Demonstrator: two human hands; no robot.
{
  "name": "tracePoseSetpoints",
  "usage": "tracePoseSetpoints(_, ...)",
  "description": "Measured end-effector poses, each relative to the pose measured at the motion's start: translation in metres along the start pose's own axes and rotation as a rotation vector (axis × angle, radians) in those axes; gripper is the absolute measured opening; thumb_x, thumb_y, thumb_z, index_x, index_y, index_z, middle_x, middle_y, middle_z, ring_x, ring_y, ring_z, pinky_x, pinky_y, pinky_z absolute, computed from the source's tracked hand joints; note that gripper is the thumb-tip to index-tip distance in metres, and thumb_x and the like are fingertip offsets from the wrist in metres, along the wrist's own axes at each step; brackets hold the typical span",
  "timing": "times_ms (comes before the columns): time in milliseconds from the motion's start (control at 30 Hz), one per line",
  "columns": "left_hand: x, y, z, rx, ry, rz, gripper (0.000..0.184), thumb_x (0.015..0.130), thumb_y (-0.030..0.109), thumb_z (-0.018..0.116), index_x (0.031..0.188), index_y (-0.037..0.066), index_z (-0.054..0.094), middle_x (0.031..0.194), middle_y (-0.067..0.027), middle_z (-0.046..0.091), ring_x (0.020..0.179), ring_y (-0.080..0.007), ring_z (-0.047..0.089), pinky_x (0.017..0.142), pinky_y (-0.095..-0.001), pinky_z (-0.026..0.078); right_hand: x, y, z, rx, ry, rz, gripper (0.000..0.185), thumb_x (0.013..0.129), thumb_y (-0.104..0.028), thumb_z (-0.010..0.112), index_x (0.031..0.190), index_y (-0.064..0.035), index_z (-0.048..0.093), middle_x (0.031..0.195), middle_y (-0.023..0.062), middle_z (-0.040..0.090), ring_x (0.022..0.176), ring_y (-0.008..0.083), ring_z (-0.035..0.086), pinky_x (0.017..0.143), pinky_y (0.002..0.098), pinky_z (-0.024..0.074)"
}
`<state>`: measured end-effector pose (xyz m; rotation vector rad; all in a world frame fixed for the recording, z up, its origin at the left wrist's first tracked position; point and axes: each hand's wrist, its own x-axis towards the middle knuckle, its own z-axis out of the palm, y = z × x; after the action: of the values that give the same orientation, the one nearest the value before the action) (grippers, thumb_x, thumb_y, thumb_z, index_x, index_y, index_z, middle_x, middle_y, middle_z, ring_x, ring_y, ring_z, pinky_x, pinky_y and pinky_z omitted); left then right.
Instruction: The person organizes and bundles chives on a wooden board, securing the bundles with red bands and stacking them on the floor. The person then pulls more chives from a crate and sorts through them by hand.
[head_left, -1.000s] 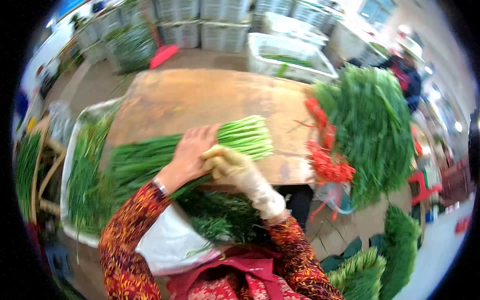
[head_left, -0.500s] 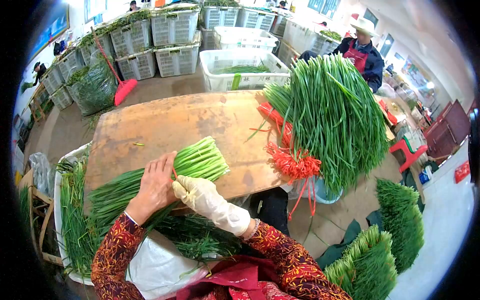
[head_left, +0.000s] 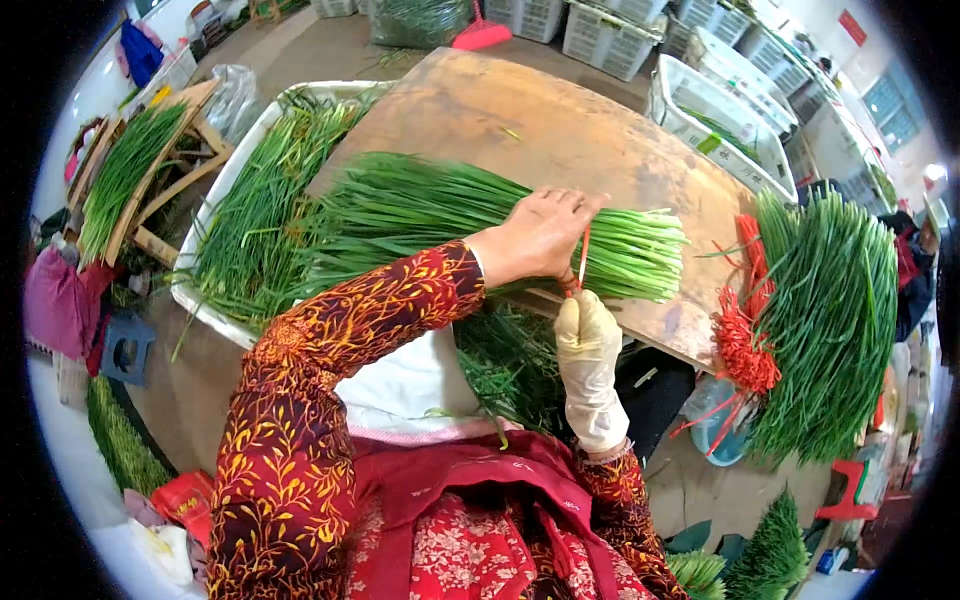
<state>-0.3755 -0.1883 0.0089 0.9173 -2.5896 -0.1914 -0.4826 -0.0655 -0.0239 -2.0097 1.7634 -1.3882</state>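
A bundle of garlic chives (head_left: 635, 250) lies on the wooden board (head_left: 560, 110), pale stems to the right and green leaves to the left. My bare left hand (head_left: 530, 235) presses over the bundle, fingers wrapped across it near the stems. Around the stems runs a red tie (head_left: 584, 258). My right hand (head_left: 588, 335), in a cream glove, is closed on the end of that tie at the bundle's near side. The tie's underside is hidden.
A bunch of red ties (head_left: 745, 350) hangs at the board's right end beside a tall chive pile (head_left: 830, 320). To the left, a white crate (head_left: 183, 270) holds loose chives. Another white crate (head_left: 690, 120) stands behind the board, and a red stool (head_left: 848, 490) at the right.
My view has swung left and down, so everything sits differently in the picture. My left hand still holds the bundle, and the red tie is now seen drawn down from the stems by my right hand.
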Motion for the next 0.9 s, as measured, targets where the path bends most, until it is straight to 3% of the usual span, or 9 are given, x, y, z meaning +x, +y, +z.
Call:
tracePoseSetpoints(133, -0.004, 0.003, 0.002, 0.04, -0.047, -0.048, 0.098, 0.047, 0.034, 0.084, 0.125, -0.004, 0.039, 0.112, -0.017, 0.054, 0.105, -0.0315, 0.052, 0.094, -0.038, 0.04, -0.004, -0.003, 0.0, 0.27, 0.0, 0.208, 0.009, 0.085, -0.009, 0.054, 0.082, -0.002, 0.058, 0.062, 0.0137, 0.054, 0.053, 0.0257, 0.05, 0.052, 0.0342, 0.0413)
tracePoseSetpoints(200, -0.008, 0.001, 0.006, 0.097, 0.028, -0.012, 0.093, 0.048, 0.038, 0.082, 0.12, -0.004, 0.042, 0.108, -0.0159, 0.055, 0.102, -0.0315, 0.053, 0.091, -0.0377, 0.041, 0.002, -0.013, -0.006, 0.497, -0.012, 0.336, 0.019, 0.091, -0.015, 0.052, 0.08, -0.0008, 0.057, 0.06, -0.0007, 0.047, 0.056, 0.0088, 0.039, 0.051, 0.0263, 0.0361)
tracePoseSetpoints(333, -0.018, 0.001, 0.017, 0.092, 0.162, 0.025, 0.087, 0.052, 0.04, 0.079, 0.118, -0.004, 0.043, 0.105, -0.0157, 0.054, 0.099, -0.0301, 0.053, 0.089, -0.0372, 0.041, 0.015, -0.024, -0.019, 0.707, -0.042, 0.501, 0.018, 0.092, -0.017, 0.052, 0.084, -0.002, 0.058, 0.068, -0.0076, 0.047, 0.061, 0.0043, 0.038, 0.054, 0.0221, 0.0342)
tracePoseSetpoints(367, -0.018, 0.001, 0.018, 0.12, 0.187, 0.034, 0.087, 0.053, 0.041, 0.078, 0.118, -0.004, 0.042, 0.105, -0.0159, 0.054, 0.099, -0.0295, 0.052, 0.089, -0.0369, 0.041, 0.018, -0.026, -0.02, 0.91, -0.039, 0.557, 0.016, 0.092, -0.018, 0.054, 0.088, -0.0037, 0.06, 0.071, -0.0075, 0.049, 0.064, 0.0019, 0.039, 0.056, 0.0186, 0.0348)
tracePoseSetpoints(533, -0.024, 0.012, 0.011, 0.277, 0.189, 0.031, 0.08, 0.057, 0.039, 0.075, 0.116, -0.004, 0.042, 0.1, -0.0126, 0.051, 0.095, -0.0262, 0.05, 0.088, -0.035, 0.04, 0.042, -0.019, -0.031, 1.141, -0.166, 0.496, 0.016, 0.09, -0.02, 0.058, 0.095, -0.0048, 0.058, 0.081, -0.005, 0.054, 0.069, 0.0024, 0.046, 0.061, 0.016, 0.0395)
tracePoseSetpoints(600, -0.024, 0.012, 0.016, 0.249, 0.213, -0.004, 0.08, 0.055, 0.038, 0.076, 0.115, -0.003, 0.042, 0.098, -0.0107, 0.049, 0.094, -0.0247, 0.049, 0.086, -0.0345, 0.039, 0.05, -0.024, -0.03, 1.098, -0.104, 0.565, 0.017, 0.09, -0.021, 0.058, 0.095, -0.005, 0.057, 0.081, -0.0049, 0.054, 0.069, 0.0031, 0.047, 0.059, 0.0167, 0.0396)
tracePoseSetpoints(700, -0.027, 0.021, 0.007, 0.178, 0.171, -0.072, 0.086, 0.049, 0.036, 0.081, 0.116, -0.002, 0.041, 0.101, -0.0111, 0.049, 0.096, -0.0256, 0.048, 0.088, -0.0354, 0.038, 0.077, -0.009, -0.035, 0.735, -0.204, 0.37, 0.019, 0.093, -0.022, 0.049, 0.077, -0.0103, 0.051, 0.062, -0.0055, 0.042, 0.052, 0.0045, 0.037, 0.048, 0.0187, 0.0298)
tracePoseSetpoints(733, -0.028, 0.021, 0.007, 0.168, 0.161, -0.083, 0.086, 0.049, 0.036, 0.081, 0.116, -0.002, 0.041, 0.101, -0.0111, 0.049, 0.096, -0.0256, 0.048, 0.088, -0.0354, 0.038, 0.095, -0.023, -0.036, 1.095, -0.235, 0.474, 0.026, 0.094, -0.024, 0.047, 0.07, -0.0129, 0.047, 0.057, -0.0064, 0.036, 0.047, 0.0051, 0.031, 0.045, 0.0197, 0.0254)
tracePoseSetpoints(900, -0.027, 0.02, 0.011, 0.142, 0.229, -0.129, 0.089, 0.049, 0.038, 0.081, 0.118, -0.001, 0.041, 0.107, -0.0121, 0.05, 0.102, -0.0267, 0.048, 0.093, -0.0368, 0.036, 0.136, -0.005, -0.014, 1.021, -0.296, 0.594, 0.032, 0.094, -0.027, 0.044, 0.063, -0.0161, 0.039, 0.052, -0.0082, 0.027, 0.044, 0.0051, 0.023, 0.042, 0.022, 0.0197)
